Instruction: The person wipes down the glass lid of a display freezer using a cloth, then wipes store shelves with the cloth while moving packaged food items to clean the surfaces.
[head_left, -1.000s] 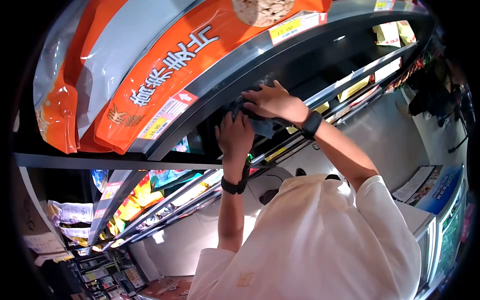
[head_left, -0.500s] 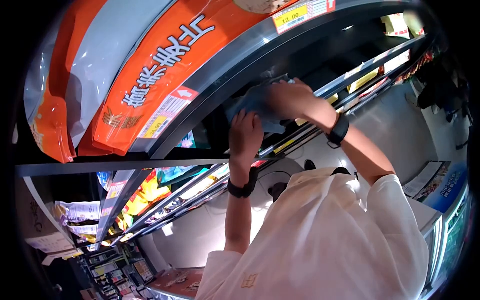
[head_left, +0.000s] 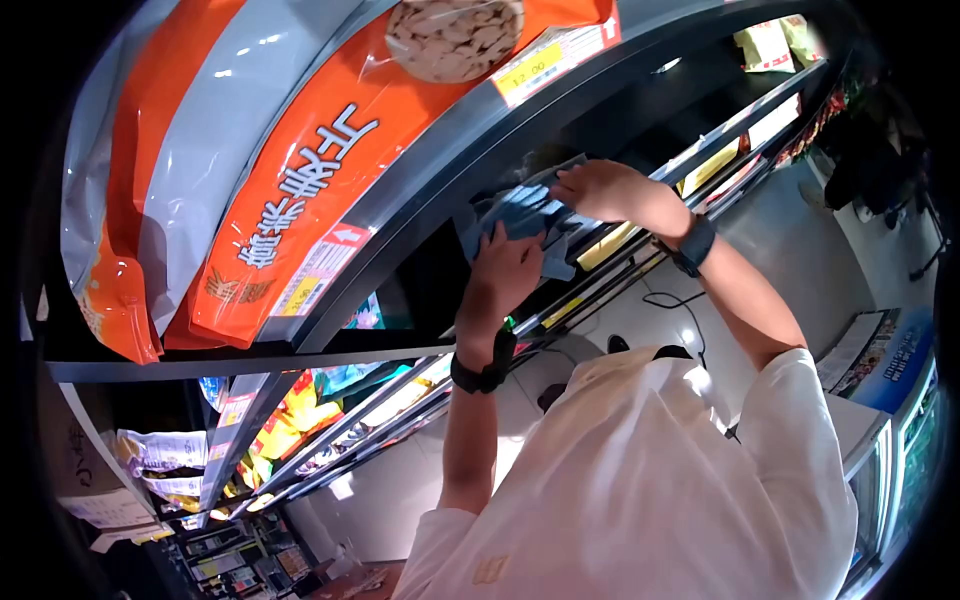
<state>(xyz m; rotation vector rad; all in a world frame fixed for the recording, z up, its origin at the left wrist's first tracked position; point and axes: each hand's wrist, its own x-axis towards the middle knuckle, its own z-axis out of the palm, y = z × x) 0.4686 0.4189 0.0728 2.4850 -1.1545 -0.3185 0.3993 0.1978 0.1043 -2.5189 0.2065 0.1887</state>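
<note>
A crumpled blue-grey cloth [head_left: 522, 205] lies at the dark shelf, between my two hands. My left hand [head_left: 505, 270] rests on its near side with the fingers spread over the fabric. On the far side, the bent fingers of my right hand [head_left: 615, 192] meet the cloth's upper edge in what looks like a loose pinch; the thumb is partly hidden. Each wrist carries a black band, and the white shirt [head_left: 640, 480] fills the lower view.
Large orange-and-grey bags [head_left: 290, 190] stand on the shelf above, along a grey rail with price tags [head_left: 535, 72]. Lower shelves hold colourful packets [head_left: 295, 410]. A cable [head_left: 675, 300] runs over the pale floor, and a glass-fronted cabinet [head_left: 900, 470] stands at right.
My right hand, blurred before, has drawn slightly right, uncovering more of the cloth. The left hand's fingers have spread across it. The whole view has shifted a little.
</note>
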